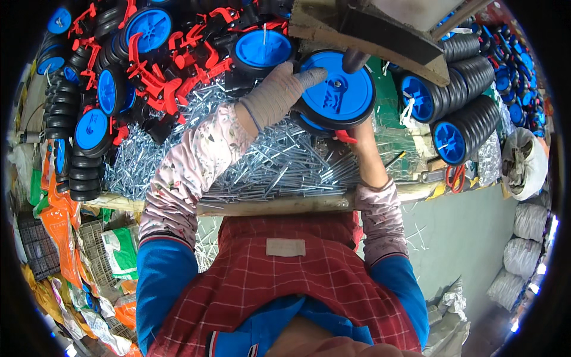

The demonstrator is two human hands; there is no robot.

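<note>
A blue caster wheel (339, 101) with a black tyre is held under the metal machine head, its blue face turned up. A second wheel shows partly beneath it, with a red lever (345, 136) sticking out at the near side. My left hand (284, 89), in a grey glove, is closed on the caster's left edge, one finger lying over the blue face. From the near right my right hand (363, 135) reaches under the caster by the lever; its fingers are mostly hidden. A dark rod (355, 60) from the machine comes down beside the hub.
Loose metal pins (267, 160) cover the bench in front of me. Red and black brackets (172, 77) lie piled at the far left among blue wheels (107, 91). Rows of black-tyred wheels (470, 128) lie at right, near red-handled scissors (455, 178). The wooden bench edge (273, 206) runs before my apron.
</note>
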